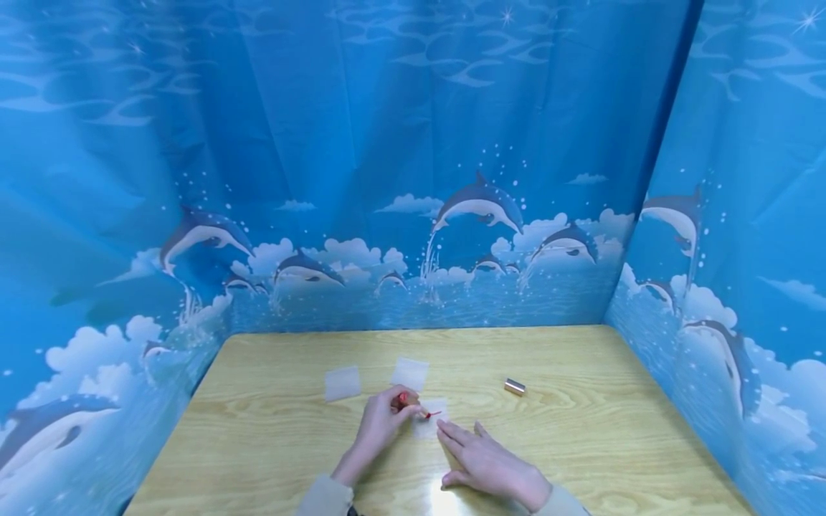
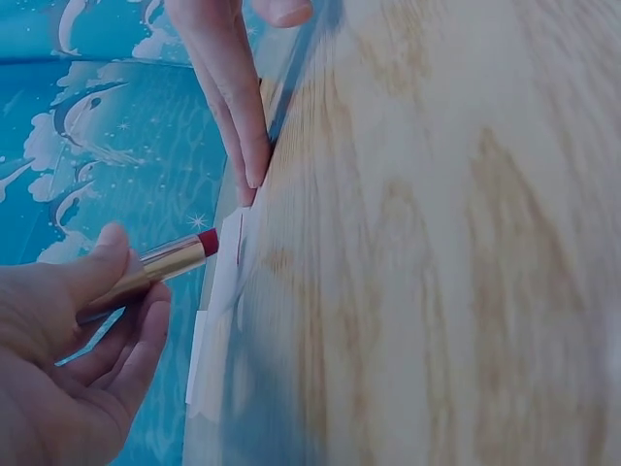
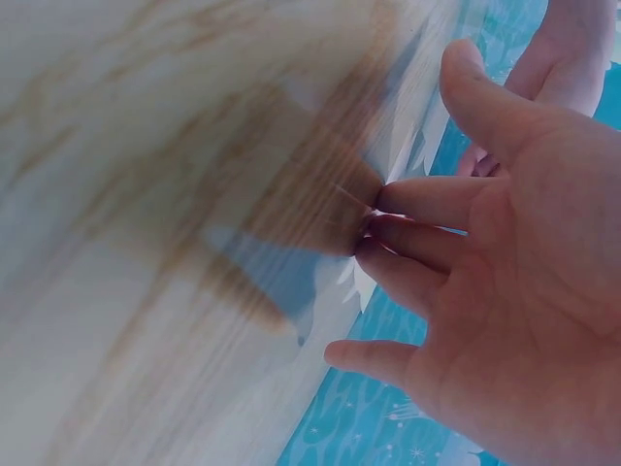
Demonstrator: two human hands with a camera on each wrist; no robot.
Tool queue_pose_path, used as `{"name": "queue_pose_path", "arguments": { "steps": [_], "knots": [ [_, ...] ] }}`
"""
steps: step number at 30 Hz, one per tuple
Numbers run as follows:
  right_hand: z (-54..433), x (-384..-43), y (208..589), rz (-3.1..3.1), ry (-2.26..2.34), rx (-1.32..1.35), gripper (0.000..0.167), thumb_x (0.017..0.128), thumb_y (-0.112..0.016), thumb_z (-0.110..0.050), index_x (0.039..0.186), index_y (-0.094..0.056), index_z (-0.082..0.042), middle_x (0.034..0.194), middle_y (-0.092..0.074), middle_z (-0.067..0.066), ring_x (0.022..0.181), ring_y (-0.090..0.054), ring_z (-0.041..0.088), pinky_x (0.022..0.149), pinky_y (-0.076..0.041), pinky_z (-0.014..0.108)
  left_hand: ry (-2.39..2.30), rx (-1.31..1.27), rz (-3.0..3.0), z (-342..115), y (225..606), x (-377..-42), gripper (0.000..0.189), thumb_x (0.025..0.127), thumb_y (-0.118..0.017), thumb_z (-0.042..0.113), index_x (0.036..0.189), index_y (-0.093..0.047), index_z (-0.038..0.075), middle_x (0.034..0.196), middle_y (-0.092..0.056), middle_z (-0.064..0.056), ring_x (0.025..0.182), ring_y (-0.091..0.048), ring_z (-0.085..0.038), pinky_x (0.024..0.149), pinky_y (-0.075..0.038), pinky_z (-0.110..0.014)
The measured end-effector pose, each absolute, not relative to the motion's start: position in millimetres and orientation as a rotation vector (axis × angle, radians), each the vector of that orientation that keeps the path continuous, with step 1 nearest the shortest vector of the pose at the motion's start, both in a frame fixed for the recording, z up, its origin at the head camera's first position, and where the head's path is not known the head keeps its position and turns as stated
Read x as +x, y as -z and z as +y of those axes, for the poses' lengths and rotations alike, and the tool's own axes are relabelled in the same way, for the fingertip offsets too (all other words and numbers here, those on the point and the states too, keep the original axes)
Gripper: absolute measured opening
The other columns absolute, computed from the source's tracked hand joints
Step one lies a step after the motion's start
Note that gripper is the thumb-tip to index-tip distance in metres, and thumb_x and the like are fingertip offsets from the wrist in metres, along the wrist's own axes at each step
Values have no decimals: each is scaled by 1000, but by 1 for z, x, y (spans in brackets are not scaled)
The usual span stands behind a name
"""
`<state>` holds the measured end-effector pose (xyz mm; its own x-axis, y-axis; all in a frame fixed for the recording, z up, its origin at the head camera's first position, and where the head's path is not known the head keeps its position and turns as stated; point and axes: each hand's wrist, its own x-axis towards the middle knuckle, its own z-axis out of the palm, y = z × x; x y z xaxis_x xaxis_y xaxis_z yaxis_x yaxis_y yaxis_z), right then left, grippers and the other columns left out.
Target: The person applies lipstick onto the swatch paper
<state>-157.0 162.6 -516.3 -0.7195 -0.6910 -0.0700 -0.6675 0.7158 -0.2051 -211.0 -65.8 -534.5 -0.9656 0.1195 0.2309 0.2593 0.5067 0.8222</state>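
Observation:
My left hand (image 1: pixel 382 419) pinches a gold lipstick (image 2: pixel 160 267) between thumb and fingers. Its red tip points at a white square of paper (image 1: pixel 424 430), and a short gap shows between tip and sheet in the left wrist view. A red streak (image 1: pixel 435 413) crosses that paper. On the right side of the same sheet rest the fingertips of my right hand (image 1: pixel 487 462), its fingers straight and its thumb held apart. The right wrist view shows this hand's palm (image 3: pixel 543 282) from the side, with the fingertips meeting the tabletop area.
Two more white paper squares lie farther back, one at the left (image 1: pixel 343 383) and another behind my left hand (image 1: pixel 411 373). A shiny lipstick cap (image 1: pixel 515 387) lies on its side to the right. The wooden table (image 1: pixel 581 430) borders a blue dolphin curtain (image 1: pixel 387 179).

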Motion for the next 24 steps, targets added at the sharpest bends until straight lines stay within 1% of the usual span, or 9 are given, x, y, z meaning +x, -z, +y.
{"name": "queue_pose_path", "arguments": {
  "steps": [3, 6, 12, 16, 19, 22, 24],
  "knots": [
    [162, -157, 517, 2770, 255, -1096, 83, 93, -58, -58, 151, -43, 0, 160, -37, 14, 145, -39, 29, 114, -36, 65, 1519, -293, -2564, -66, 536, -210, 22, 84, -82, 19, 101, -74, 8, 82, -70, 2, 69, -55, -1, 61, -50, -15],
    [162, -156, 516, 2771, 250, -1110, 83, 94, -58, -58, 150, -44, 1, 160, -38, 14, 145, -40, 29, 113, -37, 65, 1596, -288, -2507, -67, 539, -209, 22, 86, -80, 19, 102, -73, 7, 84, -71, -1, 71, -57, -3, 62, -52, -16],
    [163, -155, 517, 2788, 236, -1140, 83, 94, -56, -59, 149, -44, 2, 159, -39, 15, 143, -42, 30, 111, -38, 66, 1757, -269, -2425, -69, 544, -211, 23, 89, -78, 17, 103, -72, 1, 91, -74, -9, 79, -66, -8, 70, -56, -18],
    [164, -156, 518, 2802, 239, -1149, 82, 95, -56, -58, 150, -44, 2, 158, -40, 16, 142, -43, 30, 111, -38, 66, 1860, -205, -2407, -70, 545, -211, 25, 89, -77, 18, 106, -71, 0, 94, -74, -11, 82, -68, -10, 73, -57, -17],
    [165, -157, 518, 2806, 249, -1149, 81, 95, -56, -58, 150, -44, 2, 158, -40, 16, 142, -43, 30, 111, -38, 67, 1919, -173, -2386, -70, 545, -211, 27, 90, -77, 17, 107, -70, -2, 96, -74, -13, 84, -69, -14, 74, -57, -16],
    [164, -157, 518, 2812, 247, -1152, 80, 95, -57, -57, 149, -45, 1, 157, -42, 16, 142, -44, 30, 111, -39, 66, 1971, -149, -2361, -69, 544, -209, 28, 91, -76, 15, 109, -69, -5, 99, -74, -17, 89, -71, -21, 76, -57, -16],
    [164, -158, 518, 2822, 240, -1160, 79, 96, -57, -56, 149, -46, 2, 157, -43, 16, 141, -45, 30, 110, -40, 66, 2003, -135, -2342, -68, 543, -208, 27, 92, -74, 12, 110, -68, -8, 100, -74, -20, 91, -72, -26, 77, -58, -17]
  ]
}}
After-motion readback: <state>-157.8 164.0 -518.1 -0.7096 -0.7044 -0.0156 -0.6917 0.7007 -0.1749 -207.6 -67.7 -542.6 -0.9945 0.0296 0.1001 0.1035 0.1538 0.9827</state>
